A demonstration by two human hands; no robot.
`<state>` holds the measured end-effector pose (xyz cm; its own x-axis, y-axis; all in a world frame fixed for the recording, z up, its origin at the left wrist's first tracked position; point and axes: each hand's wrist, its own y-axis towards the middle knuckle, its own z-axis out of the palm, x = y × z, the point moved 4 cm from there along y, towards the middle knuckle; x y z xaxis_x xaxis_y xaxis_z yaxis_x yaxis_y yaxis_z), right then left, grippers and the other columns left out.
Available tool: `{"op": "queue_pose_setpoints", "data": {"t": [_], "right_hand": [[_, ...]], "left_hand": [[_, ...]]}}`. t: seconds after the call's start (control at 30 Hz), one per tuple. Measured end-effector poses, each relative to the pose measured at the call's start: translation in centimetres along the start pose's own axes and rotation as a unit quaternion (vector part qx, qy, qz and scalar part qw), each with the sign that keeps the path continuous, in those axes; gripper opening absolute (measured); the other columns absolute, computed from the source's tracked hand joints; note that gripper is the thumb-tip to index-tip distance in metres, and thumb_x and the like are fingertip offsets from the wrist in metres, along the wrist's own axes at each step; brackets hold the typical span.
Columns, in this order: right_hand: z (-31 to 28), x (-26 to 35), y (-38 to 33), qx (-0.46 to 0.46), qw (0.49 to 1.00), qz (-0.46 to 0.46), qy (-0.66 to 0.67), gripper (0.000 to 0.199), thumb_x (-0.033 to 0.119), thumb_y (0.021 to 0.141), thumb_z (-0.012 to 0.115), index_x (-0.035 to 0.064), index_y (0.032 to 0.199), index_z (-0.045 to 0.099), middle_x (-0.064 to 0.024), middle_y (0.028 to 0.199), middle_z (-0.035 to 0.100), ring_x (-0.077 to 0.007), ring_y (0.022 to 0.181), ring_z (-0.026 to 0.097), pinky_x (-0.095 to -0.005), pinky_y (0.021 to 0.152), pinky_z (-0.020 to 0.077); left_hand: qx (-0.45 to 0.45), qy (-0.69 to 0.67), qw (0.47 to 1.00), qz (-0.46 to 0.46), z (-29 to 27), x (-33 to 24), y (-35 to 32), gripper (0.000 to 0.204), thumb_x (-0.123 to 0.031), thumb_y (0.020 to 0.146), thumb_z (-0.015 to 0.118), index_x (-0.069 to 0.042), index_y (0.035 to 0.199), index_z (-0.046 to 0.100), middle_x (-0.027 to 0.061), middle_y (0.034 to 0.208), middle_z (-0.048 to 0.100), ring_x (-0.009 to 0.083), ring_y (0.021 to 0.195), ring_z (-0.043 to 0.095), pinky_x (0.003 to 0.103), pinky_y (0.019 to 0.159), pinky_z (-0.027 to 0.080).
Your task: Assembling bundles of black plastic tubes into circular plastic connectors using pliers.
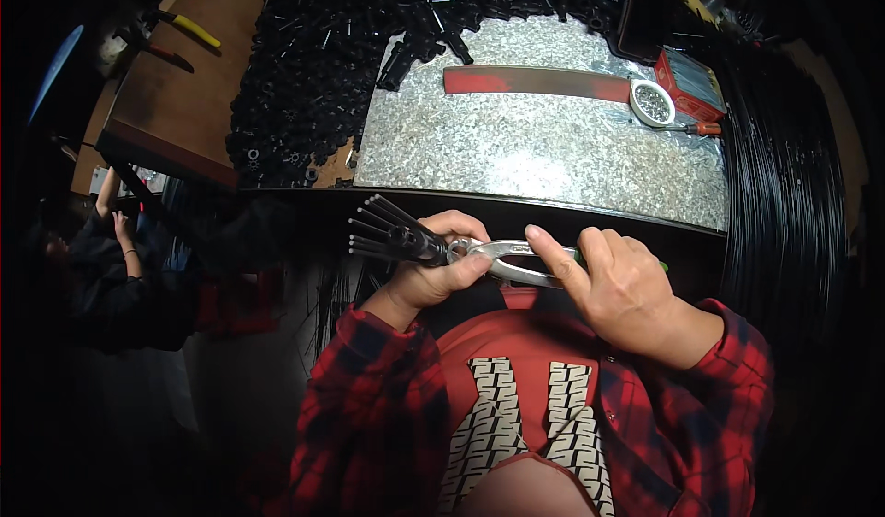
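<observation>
My left hand (429, 285) is closed round a black tubular part (417, 242) with several thin grey-tipped rods fanning out to the left. Silver pliers (499, 249) with green on the handles sit in my right hand (625, 282), its fingers wrapped round the handles and the index finger pointing along them. The pliers' jaws meet the right end of the black part, beside my left thumb. What exactly the jaws pinch is too small to tell. Both hands are just in front of the bench edge.
A speckled slab (544, 153) carries a long red-brown strip (535, 82), a white cup of small metal bits (653, 103), a red box (690, 84) and an orange-handled tool (705, 129). Black parts (304, 84) heap behind; thin black rods (784, 167) hang right. Another person (106, 268) works left.
</observation>
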<state>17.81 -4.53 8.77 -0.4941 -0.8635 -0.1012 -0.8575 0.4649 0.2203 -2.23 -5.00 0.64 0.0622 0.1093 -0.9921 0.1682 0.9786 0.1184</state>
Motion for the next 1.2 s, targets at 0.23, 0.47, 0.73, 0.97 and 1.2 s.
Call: {"op": "queue_pose_setpoints", "data": {"t": [0.23, 0.47, 0.73, 0.97, 1.2], "right_hand": [[1.5, 0.0, 1.0, -0.005, 0.999, 0.031, 0.011, 0.062, 0.008, 0.076, 0.057, 0.0081, 0.137, 0.045, -0.0062, 0.074, 0.04, -0.0175, 0.062, 0.049, -0.0293, 0.051, 0.043], [2.3, -3.2, 1.8, 0.011, 0.993, 0.086, 0.078, 0.064, 0.02, 0.076, 0.069, 0.009, 0.135, 0.046, -0.0109, 0.079, 0.047, -0.0254, 0.064, 0.054, -0.0366, 0.053, 0.0446], [6.0, -6.2, 1.2, -0.054, 0.99, 0.134, 0.006, 0.071, 0.026, 0.069, 0.074, 0.0024, 0.13, 0.047, -0.0171, 0.112, 0.049, -0.0338, 0.102, 0.048, -0.0411, 0.086, 0.0415], [9.8, 3.5, -1.8, 0.105, 0.779, 0.02, 0.618, 0.052, 0.012, 0.084, 0.066, 0.0039, 0.132, 0.046, -0.0131, 0.092, 0.055, -0.0208, 0.069, 0.055, -0.0314, 0.065, 0.0469], [5.7, -3.1, -2.8, -0.124, 0.688, 0.22, 0.681, 0.104, 0.034, 0.072, 0.079, 0.0112, 0.149, 0.012, -0.0129, 0.123, 0.044, -0.0094, 0.074, 0.049, -0.0216, 0.059, 0.0443]], "left_hand": [[-0.101, -0.054, 0.993, -0.004, -0.7, 1.7, 0.0, 0.031, -0.014, 0.078, 0.069, -0.001, 0.102, 0.056, 0.0005, 0.076, 0.057, 0.0047, 0.063, 0.049, 0.019, 0.056, 0.038], [-0.085, -0.219, 0.965, 0.117, -3.7, 0.0, 0.3, 0.075, -0.055, 0.077, 0.065, 0.005, 0.116, 0.042, -0.0042, 0.052, 0.039, 0.006, 0.044, 0.036, 0.022, 0.046, 0.033], [-0.185, -0.298, 0.923, 0.16, -8.3, -3.5, -0.1, 0.102, -0.091, 0.063, 0.023, -0.004, 0.111, 0.048, -0.0056, 0.045, 0.029, 0.0063, 0.036, 0.026, 0.023, 0.039, 0.026], [-0.206, -0.455, 0.847, 0.18, -9.1, -3.7, 0.1, 0.088, -0.087, 0.07, 0.028, -0.009, 0.099, 0.058, -0.006, 0.045, 0.025, 0.0068, 0.036, 0.02, 0.022, 0.039, 0.02], [-0.182, -0.581, 0.789, 0.083, -2.6, -2.6, 1.2, 0.082, -0.083, 0.076, 0.03, -0.009, 0.097, 0.057, -0.0009, 0.059, 0.041, 0.0142, 0.057, 0.042, 0.029, 0.059, 0.038]]}}
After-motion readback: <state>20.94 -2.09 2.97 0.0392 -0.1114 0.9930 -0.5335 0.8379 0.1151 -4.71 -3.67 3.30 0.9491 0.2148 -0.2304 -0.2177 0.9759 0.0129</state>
